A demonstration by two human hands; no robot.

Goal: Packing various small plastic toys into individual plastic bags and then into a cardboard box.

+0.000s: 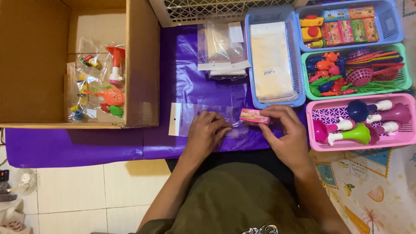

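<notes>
Four baskets [403, 143] of toys line the purple counter's [86, 147] right edge; left hand [207, 132] presses a clear bag [190, 118], right hand [288, 134] pinches a pink box [254, 115].

The left hand [207, 132] covers the middle of the clear bag [190, 119], so the bag's open end cannot be seen. The white lattice basket [208, 11] and the cardboard box [143, 65] are cut off by the top edge. The small toys inside the packed bags [97, 84] in the box are too small to tell.

purple table cover [86, 147], white floor tiles [82, 195]
</notes>
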